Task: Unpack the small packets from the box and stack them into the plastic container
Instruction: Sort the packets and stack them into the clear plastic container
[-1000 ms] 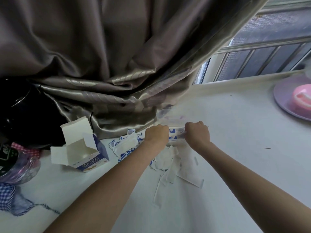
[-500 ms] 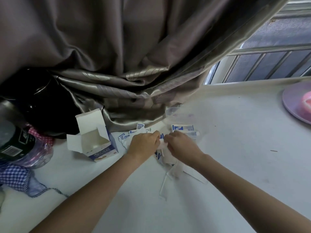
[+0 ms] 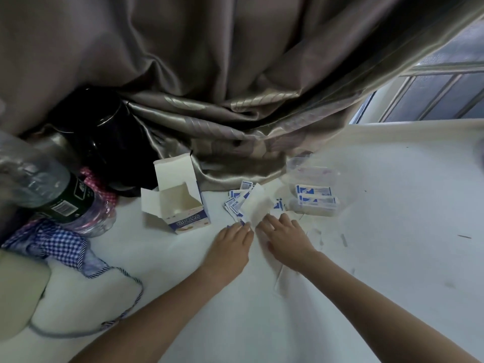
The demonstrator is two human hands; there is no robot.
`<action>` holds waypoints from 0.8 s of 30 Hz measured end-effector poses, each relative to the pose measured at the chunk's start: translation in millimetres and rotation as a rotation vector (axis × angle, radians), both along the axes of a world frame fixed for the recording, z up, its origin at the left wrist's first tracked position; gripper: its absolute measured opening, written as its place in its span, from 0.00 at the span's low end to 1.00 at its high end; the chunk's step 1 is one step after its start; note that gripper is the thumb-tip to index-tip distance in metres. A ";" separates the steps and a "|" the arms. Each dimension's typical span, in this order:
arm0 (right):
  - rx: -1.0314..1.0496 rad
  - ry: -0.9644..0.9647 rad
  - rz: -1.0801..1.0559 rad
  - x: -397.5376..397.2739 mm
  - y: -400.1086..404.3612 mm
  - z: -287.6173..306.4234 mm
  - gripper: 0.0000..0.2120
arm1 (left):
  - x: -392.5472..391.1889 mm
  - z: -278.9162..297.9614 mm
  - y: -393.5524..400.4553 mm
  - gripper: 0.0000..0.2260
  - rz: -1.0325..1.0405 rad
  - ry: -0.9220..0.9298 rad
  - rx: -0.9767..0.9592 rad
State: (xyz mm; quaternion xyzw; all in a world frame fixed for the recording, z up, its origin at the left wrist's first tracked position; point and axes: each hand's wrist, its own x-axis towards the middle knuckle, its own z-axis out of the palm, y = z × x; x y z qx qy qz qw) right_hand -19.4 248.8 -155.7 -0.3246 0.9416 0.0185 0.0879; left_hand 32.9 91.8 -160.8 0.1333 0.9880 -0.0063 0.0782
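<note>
An open white-and-blue cardboard box (image 3: 180,205) stands on the white table with its flaps up. Right of it lies a loose pile of small blue-and-white packets (image 3: 235,204), partly covered by a white paper sheet (image 3: 258,205). Further right, a clear plastic container (image 3: 318,209) holds two stacks of packets (image 3: 314,191). My left hand (image 3: 233,238) lies palm down, its fingertips touching the near edge of the pile. My right hand (image 3: 284,234) rests palm down beside it with fingers spread, just below the paper sheet. Neither hand grips anything.
A brown curtain (image 3: 222,100) drapes onto the table behind the box. A black pot (image 3: 104,137), a plastic bottle (image 3: 44,189) and a checked cloth (image 3: 52,242) crowd the left side. Torn white strips (image 3: 282,279) lie near my right wrist. A barred window (image 3: 440,98) is at right.
My hands have drawn back from the plastic container to the near edge of the loose pile and now lie flat. The view has swung left and lower.
</note>
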 end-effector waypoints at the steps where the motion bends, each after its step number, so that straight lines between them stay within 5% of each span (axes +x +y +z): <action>1: 0.007 0.033 0.023 1.4 9.2 -0.3 0.22 | 0.3 0.2 -0.8 0.19 -0.061 -0.005 0.031; 6: -0.137 0.094 -0.010 4.6 39.7 7.2 0.12 | -9.5 7.8 -9.7 0.16 -0.304 0.117 0.183; 10: -0.326 0.094 -0.075 -3.8 20.9 19.7 0.13 | -38.3 13.8 -11.8 0.21 0.011 0.052 0.245; 14: -0.107 -0.070 0.024 -9.6 -5.7 20.4 0.34 | -56.9 16.6 -11.6 0.24 0.214 -0.123 0.202; 18: -0.029 0.077 0.108 -13.2 -8.1 27.7 0.28 | -66.7 15.3 0.0 0.18 0.249 -0.026 0.208; 24: -0.054 -0.228 -0.033 -16.9 9.2 23.0 0.19 | -70.9 13.4 12.2 0.18 0.236 -0.075 0.178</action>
